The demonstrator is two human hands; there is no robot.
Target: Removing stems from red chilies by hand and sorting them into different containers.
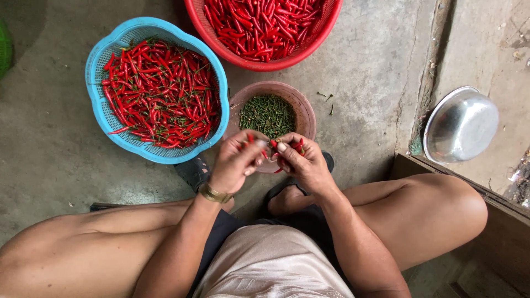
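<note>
Over a round pink bowl of green stems, the right hand clenches glossy red chilies while the left hand pinches one, fingers curled.

Domestic yard or porch floor used for food preparation: bare concrete floor, plastic baskets of red chillies, metal bowl on raised step.

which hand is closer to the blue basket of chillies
Left. The left hand is just below the blue basket's lower right rim, almost touching it. The right hand is farther right, in front of the brown bowl.
</note>
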